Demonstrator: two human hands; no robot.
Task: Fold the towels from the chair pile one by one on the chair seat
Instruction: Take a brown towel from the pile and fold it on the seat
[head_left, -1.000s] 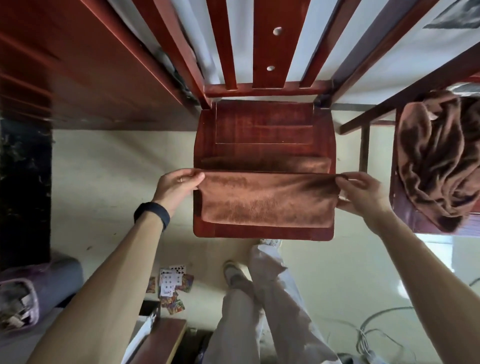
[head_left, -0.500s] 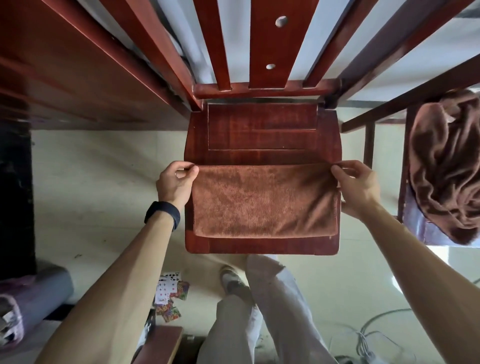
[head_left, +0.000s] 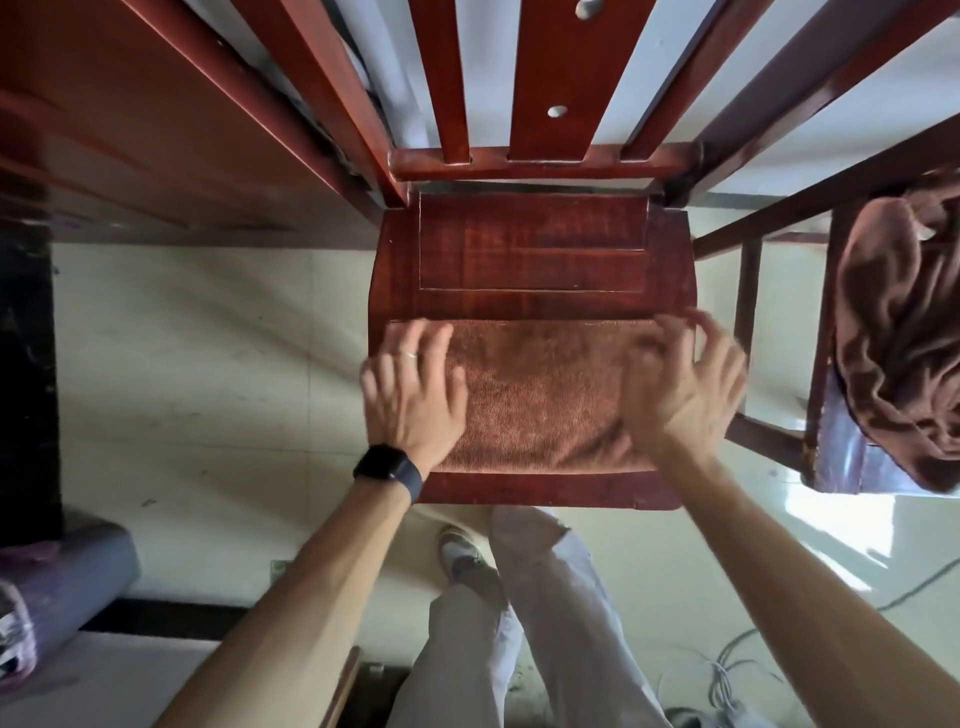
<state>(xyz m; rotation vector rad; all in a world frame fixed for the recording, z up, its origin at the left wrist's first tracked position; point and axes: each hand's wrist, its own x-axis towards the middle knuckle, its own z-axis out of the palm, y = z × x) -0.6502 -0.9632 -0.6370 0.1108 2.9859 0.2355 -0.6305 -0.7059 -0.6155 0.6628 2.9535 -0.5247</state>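
I see the folded towel (head_left: 540, 395) lying flat on the near half of the chair seat (head_left: 530, 249). Its long axis runs side to side across the seat, parallel to the seat's front edge. Its hemmed far edge sits about at the seat's middle, and its near edge stops just short of the front edge, leaving a thin strip of wood bare. The towel's short ends reach almost to the seat's left and right edges. Both forearms come up from below the seat's front edge, angled inward toward the towel. My left hand (head_left: 413, 389) is palm down on the towel's left end, wrist over the seat's front left corner, with a dark watch (head_left: 387, 465) on the wrist and a ring (head_left: 410, 355) on one finger. Its fingers (head_left: 415, 338) are straight, spread and pointing toward the seat's back, holding nothing and resting on the cloth. My right hand (head_left: 680, 384) covers the towel's right end, palm down. Its fingers (head_left: 714, 338) are splayed wide and slightly bent near the towel's far right corner. They are blurred, so I cannot tell whether the tips press the cloth. To the right of the seat, apart from it, a crumpled pile of towels (head_left: 904, 322) sits on a second chair (head_left: 831, 457).
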